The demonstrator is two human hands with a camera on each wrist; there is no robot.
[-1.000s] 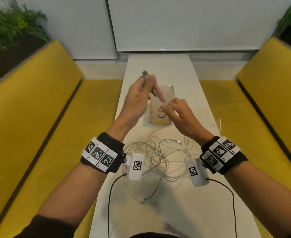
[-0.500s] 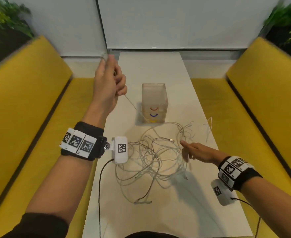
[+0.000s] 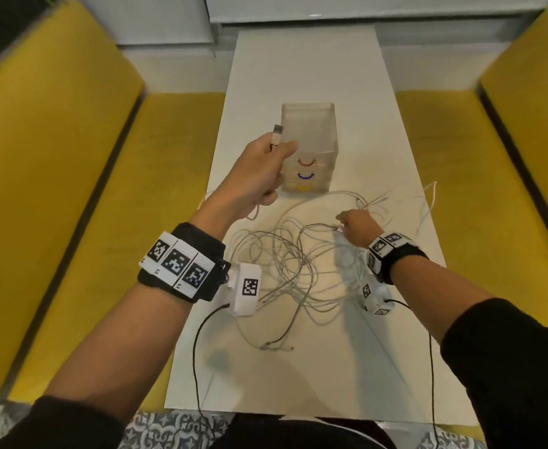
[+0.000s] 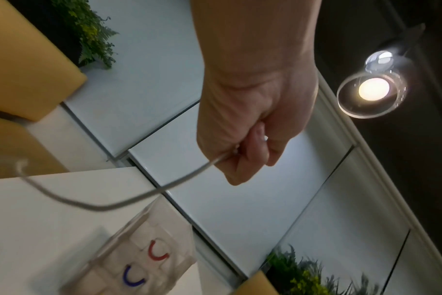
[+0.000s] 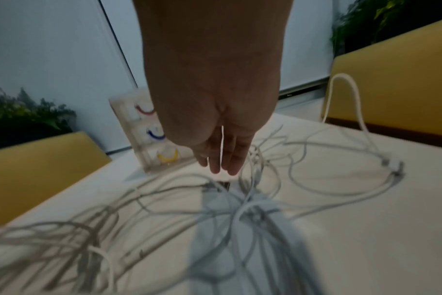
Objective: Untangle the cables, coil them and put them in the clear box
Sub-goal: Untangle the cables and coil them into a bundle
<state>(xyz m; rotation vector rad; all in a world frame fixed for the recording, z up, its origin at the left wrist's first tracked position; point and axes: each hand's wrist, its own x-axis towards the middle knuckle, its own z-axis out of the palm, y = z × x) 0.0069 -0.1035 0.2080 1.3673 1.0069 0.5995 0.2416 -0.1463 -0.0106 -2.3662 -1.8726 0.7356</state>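
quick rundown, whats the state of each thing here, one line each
left hand: raised, gripping one cable end
held cable: USB plug sticking up above the fist
right hand: fingers straight, down at the tangle
cable pile: still tangled, loose on the table
clear box: upright, open top, no cables inside

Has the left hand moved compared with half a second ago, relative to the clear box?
Yes. The left hand, gripping a USB cable, has come in toward the clear box; it now overlaps the box's left side instead of being off to its left.

Black sleeves [image 3: 509,367], tag-marked wristbands [image 3: 182,264]
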